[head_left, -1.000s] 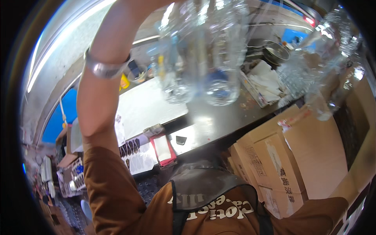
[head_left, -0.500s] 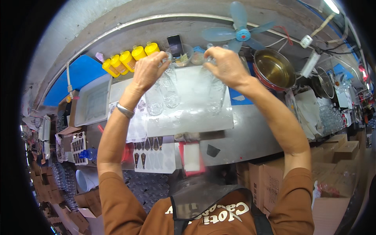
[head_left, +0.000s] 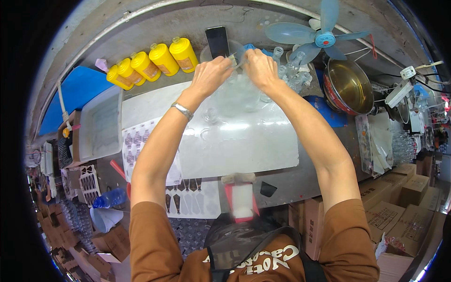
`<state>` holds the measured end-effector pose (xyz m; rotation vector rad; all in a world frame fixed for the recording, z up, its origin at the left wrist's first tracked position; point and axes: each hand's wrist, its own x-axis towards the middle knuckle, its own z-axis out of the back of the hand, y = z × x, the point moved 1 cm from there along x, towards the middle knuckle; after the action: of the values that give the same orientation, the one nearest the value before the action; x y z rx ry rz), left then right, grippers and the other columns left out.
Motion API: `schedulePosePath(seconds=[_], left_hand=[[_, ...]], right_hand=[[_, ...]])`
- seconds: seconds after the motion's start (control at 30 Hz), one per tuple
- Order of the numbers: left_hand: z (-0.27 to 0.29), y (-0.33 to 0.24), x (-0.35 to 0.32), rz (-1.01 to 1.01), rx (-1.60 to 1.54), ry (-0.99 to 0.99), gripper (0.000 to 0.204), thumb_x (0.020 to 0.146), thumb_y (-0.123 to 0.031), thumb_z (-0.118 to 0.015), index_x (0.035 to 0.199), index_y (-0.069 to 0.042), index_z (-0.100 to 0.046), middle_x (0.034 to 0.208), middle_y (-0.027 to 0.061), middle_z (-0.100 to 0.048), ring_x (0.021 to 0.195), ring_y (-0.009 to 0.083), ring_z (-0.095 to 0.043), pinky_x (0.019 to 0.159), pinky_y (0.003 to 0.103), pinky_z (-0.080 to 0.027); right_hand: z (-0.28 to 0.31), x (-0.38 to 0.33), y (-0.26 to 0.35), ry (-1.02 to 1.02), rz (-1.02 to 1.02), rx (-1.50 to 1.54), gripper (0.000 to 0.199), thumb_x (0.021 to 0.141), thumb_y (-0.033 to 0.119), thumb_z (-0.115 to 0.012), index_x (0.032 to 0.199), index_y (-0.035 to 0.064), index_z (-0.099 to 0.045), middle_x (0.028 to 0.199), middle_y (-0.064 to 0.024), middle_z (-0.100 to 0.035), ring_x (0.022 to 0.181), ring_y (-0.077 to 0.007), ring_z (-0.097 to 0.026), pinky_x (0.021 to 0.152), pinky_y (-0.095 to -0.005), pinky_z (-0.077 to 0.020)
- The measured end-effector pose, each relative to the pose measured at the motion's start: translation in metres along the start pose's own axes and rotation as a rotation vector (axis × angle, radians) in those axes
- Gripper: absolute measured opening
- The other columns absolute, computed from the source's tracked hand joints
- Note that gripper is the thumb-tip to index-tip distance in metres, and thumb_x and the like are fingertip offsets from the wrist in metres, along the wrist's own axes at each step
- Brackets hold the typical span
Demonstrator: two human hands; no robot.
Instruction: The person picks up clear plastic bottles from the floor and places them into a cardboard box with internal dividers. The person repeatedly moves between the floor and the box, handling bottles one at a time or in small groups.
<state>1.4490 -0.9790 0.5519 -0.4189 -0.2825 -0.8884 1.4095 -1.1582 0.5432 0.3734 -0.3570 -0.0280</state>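
My left hand [head_left: 210, 76] is closed, thumb and fingers pinched together over the far part of the white sheet [head_left: 244, 148], beside the clear bowl [head_left: 205, 53]. Close on its right, my right hand [head_left: 261, 68] is closed too, its fingers curled down. What either hand holds is too blurred and see-through to make out. Smeared clear shapes lie below the hands on the sheet. Right of my right hand, several clear bottles [head_left: 296, 61] stand in a group. A dark phone [head_left: 217, 41] leans upright behind my left hand.
Several yellow bottles [head_left: 182, 55] line the back left. A blue-bladed fan [head_left: 325, 39] and a metal pot [head_left: 348, 86] stand at the back right. A white tray [head_left: 100, 123] is at left; printed label sheets [head_left: 141, 137] lie under my left forearm. Cardboard boxes [head_left: 384, 216] are stacked lower right.
My hands have come closer together, the left one moving right. The clear bottles that hung from both hands no longer show plainly there. The whole view has shifted a little.
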Motion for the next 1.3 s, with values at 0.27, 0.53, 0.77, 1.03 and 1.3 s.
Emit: schedulePosePath(seconds=[0.27, 0.53, 0.77, 1.03, 1.3], left_hand=[[-0.019, 0.007, 0.021, -0.021, 0.018, -0.031, 0.02, 0.089, -0.025, -0.067, 0.101, -0.008, -0.062, 0.089, 0.0095, -0.067, 0.072, 0.0321, -0.067, 0.061, 0.041, -0.053], [-0.027, -0.019, 0.005, 0.053, -0.024, -0.236, 0.045, 0.08, -0.029, -0.077, 0.119, -0.013, -0.059, 0.092, 0.007, -0.07, 0.071, 0.0238, -0.069, 0.058, 0.034, -0.054], [-0.018, -0.031, -0.006, 0.045, -0.101, -0.33, 0.049, 0.077, -0.029, -0.078, 0.119, -0.009, -0.062, 0.089, 0.0065, -0.067, 0.071, 0.0232, -0.069, 0.057, 0.034, -0.055], [0.005, 0.014, 0.001, 0.166, -0.157, -0.629, 0.029, 0.092, -0.017, -0.062, 0.118, -0.005, -0.065, 0.08, 0.0076, -0.062, 0.064, 0.0194, -0.061, 0.06, 0.033, -0.051], [-0.02, 0.044, 0.028, 0.247, -0.116, -0.651, 0.023, 0.093, -0.017, -0.061, 0.112, -0.006, -0.067, 0.079, 0.0082, -0.063, 0.065, 0.0224, -0.063, 0.06, 0.034, -0.051]], right_hand=[[0.005, 0.012, -0.005, -0.019, -0.01, -0.016, 0.025, 0.084, 0.015, -0.067, 0.106, 0.0063, -0.06, 0.111, -0.0173, -0.061, 0.087, -0.0402, -0.067, 0.071, -0.0496, -0.0541], [0.002, -0.01, -0.001, -0.258, 0.055, 0.091, 0.036, 0.084, 0.02, -0.07, 0.117, 0.0081, -0.059, 0.117, -0.012, -0.058, 0.09, -0.0357, -0.067, 0.071, -0.0444, -0.0554], [0.011, -0.025, 0.011, -0.435, 0.056, 0.121, 0.033, 0.084, 0.022, -0.071, 0.112, 0.0061, -0.063, 0.116, -0.0109, -0.061, 0.092, -0.0315, -0.066, 0.071, -0.0406, -0.055], [0.075, -0.105, 0.004, -0.368, 0.022, 0.359, 0.019, 0.087, 0.007, -0.065, 0.106, 0.0031, -0.065, 0.101, -0.01, -0.066, 0.083, -0.0199, -0.063, 0.06, -0.028, -0.048], [0.108, -0.245, -0.022, -0.205, -0.268, 0.283, 0.004, 0.083, -0.002, -0.067, 0.087, 0.0004, -0.066, 0.076, -0.01, -0.066, 0.063, -0.0229, -0.06, 0.053, -0.0314, -0.0443]])
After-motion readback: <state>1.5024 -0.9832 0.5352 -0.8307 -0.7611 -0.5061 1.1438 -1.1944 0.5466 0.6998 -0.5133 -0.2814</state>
